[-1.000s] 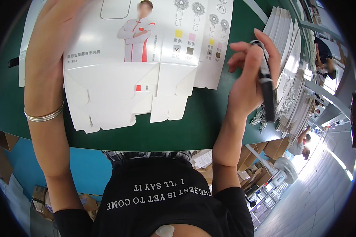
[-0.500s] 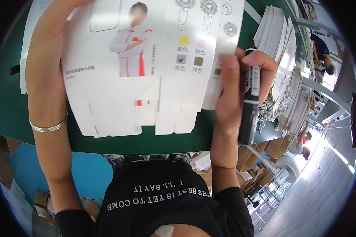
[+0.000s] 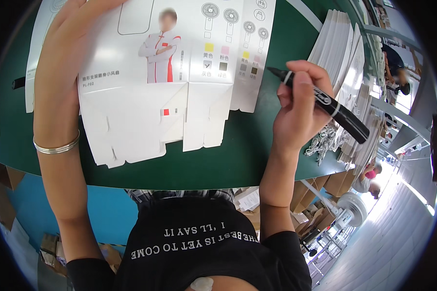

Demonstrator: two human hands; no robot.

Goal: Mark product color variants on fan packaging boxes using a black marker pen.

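My right hand (image 3: 301, 106) is closed around a black marker (image 3: 342, 119). Its narrow tip points left, just off the right edge of the cartons. Under my left hand (image 3: 82, 22) is a white flattened carton (image 3: 131, 106), printed with a person in a white and red jacket, small fan drawings and colour swatches. Its grey swatch carries a check mark. My left fingers stretch over the carton's upper left and partly leave the view at the top. A second flattened carton (image 3: 247, 92) shows from beneath on the right, with similar swatches.
Stacks of white flattened cartons (image 3: 332, 46) stand on the green table (image 3: 218, 169) at the right, with a bundle of grey-white cords (image 3: 323, 140) beside them. Another printed sheet (image 3: 36, 68) lies at far left. A white fan (image 3: 349, 211) and cardboard boxes are beyond the table edge.
My right hand has left the cartons' right edge and moved right and slightly down. The marker has swung from upright to slanting, tip to the left. The cartons have shifted left and overlap differently.
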